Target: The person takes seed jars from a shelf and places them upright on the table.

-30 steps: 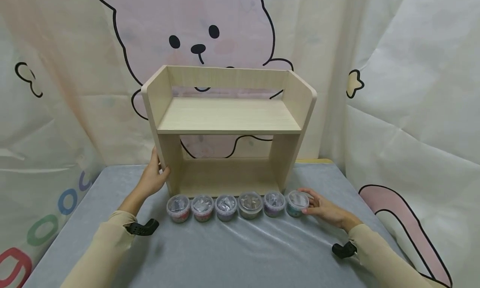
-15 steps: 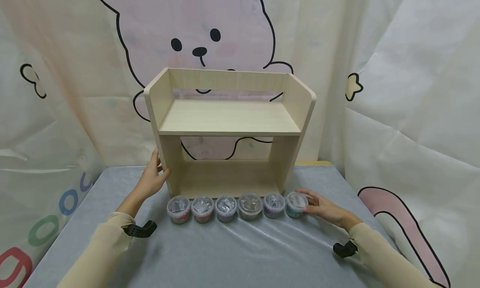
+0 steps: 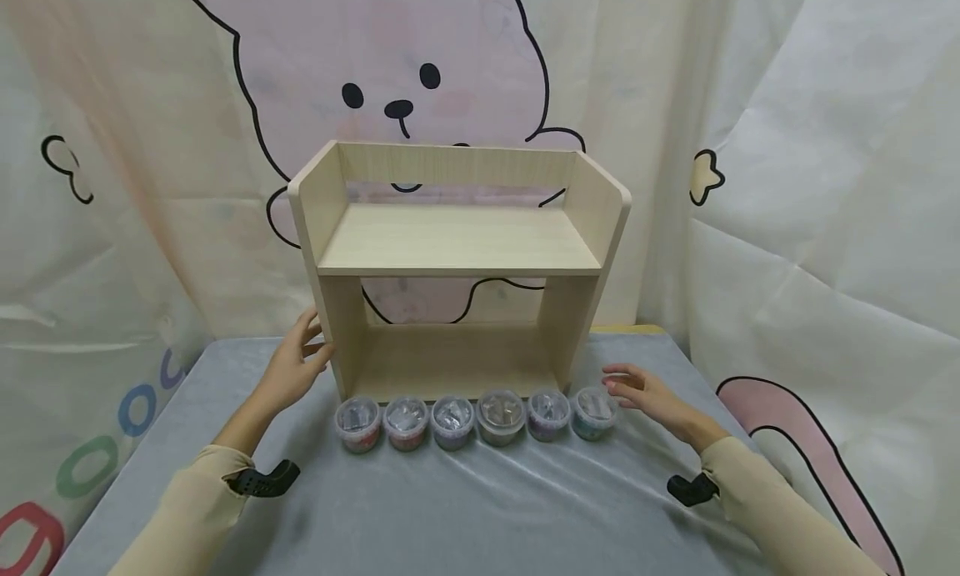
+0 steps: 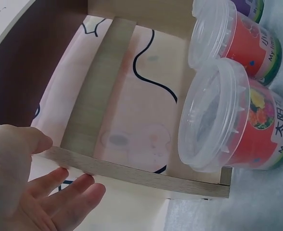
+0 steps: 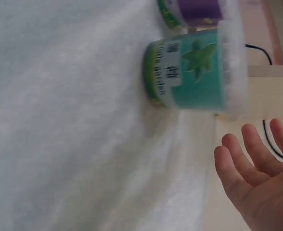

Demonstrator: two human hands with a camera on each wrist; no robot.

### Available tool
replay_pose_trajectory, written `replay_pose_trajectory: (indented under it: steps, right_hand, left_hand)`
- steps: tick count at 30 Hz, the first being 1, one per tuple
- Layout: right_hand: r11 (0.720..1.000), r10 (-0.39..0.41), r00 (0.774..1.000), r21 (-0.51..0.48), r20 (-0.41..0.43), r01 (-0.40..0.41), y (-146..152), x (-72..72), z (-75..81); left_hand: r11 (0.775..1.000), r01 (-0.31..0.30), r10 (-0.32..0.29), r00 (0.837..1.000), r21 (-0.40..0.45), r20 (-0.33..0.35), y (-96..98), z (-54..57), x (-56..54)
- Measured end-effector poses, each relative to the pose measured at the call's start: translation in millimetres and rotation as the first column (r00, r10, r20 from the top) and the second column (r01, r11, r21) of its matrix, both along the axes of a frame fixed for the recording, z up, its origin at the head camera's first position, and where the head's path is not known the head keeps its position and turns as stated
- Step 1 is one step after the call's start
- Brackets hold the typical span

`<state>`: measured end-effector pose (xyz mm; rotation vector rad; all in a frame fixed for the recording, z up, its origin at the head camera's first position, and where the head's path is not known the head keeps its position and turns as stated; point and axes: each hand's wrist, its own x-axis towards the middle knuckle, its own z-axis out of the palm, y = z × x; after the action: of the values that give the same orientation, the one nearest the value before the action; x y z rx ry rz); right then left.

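A pale wooden two-tier shelf (image 3: 459, 239) stands on the table, and a row of several small clear-lidded tubs sits along its front. My left hand (image 3: 294, 368) is at the shelf's left side panel. In the left wrist view its thumb and loosely bent fingers (image 4: 74, 199) lie on either side of the panel's front edge, not clasping it; whether they touch it I cannot tell. Beside the rightmost tub (image 3: 594, 414), teal with a leaf label, my right hand (image 3: 651, 403) hovers with fingers spread, apart from it and holding nothing. The leftmost tub (image 4: 257, 122) is red with a flower label.
A grey-blue cloth covers the table (image 3: 465, 509). Behind and on both sides hang pale printed curtains (image 3: 817, 184), close to the table's edges. A narrow yellow strip (image 3: 628, 329) shows at the back right edge.
My right hand has let go of the rightmost tub and drawn slightly away to the right. My left hand has loosened from the shelf's side and shifted a little left. Shelf and tubs stay put.
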<state>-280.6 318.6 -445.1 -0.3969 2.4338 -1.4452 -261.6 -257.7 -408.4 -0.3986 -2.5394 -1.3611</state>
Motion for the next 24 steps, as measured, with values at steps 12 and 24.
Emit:
replay_pose_trajectory:
  steps: [12,24]
  right_hand:
    - [1.000,0.007,0.978,0.030,-0.209,-0.001,-17,11.3,21.1]
    - [1.000,0.016,0.963,0.028,-0.271,-0.009,-28,18.2,39.3]
  left_hand:
    - [0.998,-0.051,0.050,0.998,-0.026,-0.042,-2.3,6.6,27.9]
    - [0.995,-0.099,0.095,0.987,-0.031,-0.130,0.9,15.8,50.9]
